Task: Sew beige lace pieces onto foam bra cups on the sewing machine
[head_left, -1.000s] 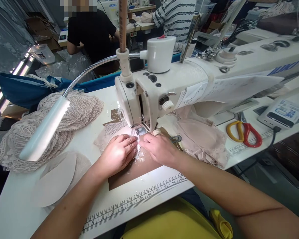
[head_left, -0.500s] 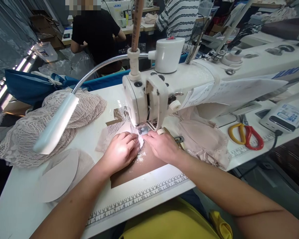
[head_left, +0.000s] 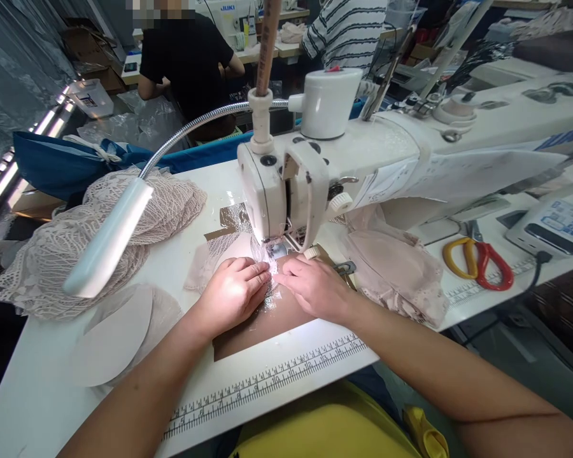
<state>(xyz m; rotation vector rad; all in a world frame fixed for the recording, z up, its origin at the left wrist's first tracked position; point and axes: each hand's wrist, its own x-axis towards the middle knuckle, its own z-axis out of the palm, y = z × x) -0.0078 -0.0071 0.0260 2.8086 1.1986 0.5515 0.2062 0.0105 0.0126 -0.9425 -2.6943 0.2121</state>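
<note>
Beneath the needle end of a white sewing machine lies a piece of pale pink lace fabric. My left hand presses on it from the left, fingers together, close to the presser foot. On the other side, my right hand has its fingers curled in, with the index fingertip at the fabric's narrow white edge. Both hands rest over a brown taped patch on the table. The fingers hide part of the fabric.
Stacked lace pieces and a round pale cup piece lie left, under a bendable lamp. On the right are more beige pieces, scissors and a white box. Two people sit beyond.
My fingers have shifted slightly toward me beside the needle, and a bit more of the white edge shows between them. The whole view has moved a little.
</note>
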